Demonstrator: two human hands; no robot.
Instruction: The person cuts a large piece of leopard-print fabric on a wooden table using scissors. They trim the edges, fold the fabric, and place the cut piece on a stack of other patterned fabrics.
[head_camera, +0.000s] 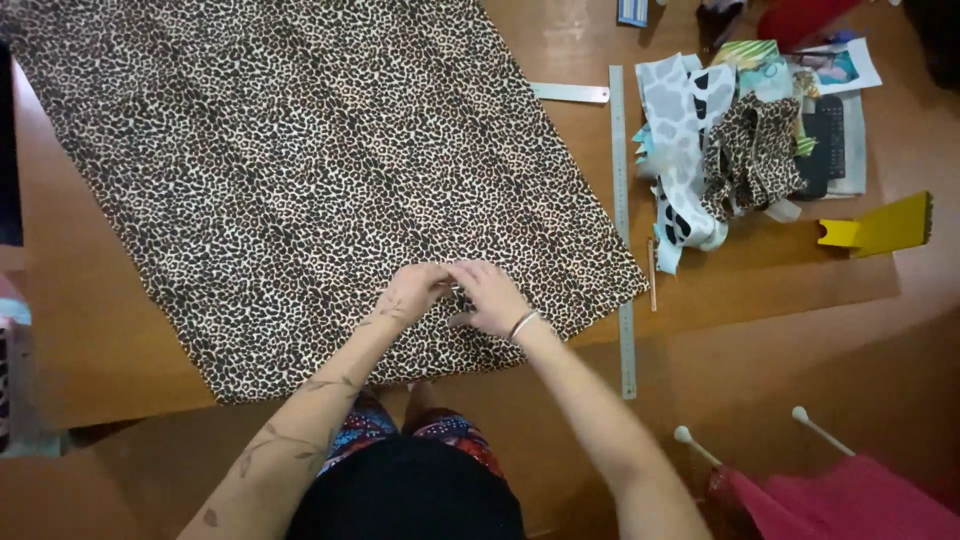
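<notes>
Both hands (455, 290) near leopard-print fabric's (300, 170) front edge

Sewing workshop: cutting table (100, 340), spread leopard-print fabric (300, 170), metal rulers (620, 200), fabric scraps (720, 150).

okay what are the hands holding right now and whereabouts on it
Both the left hand and the right hand meet on the leopard-print fabric, near its front edge. Whether they pinch it or some small item cannot be told.
</notes>
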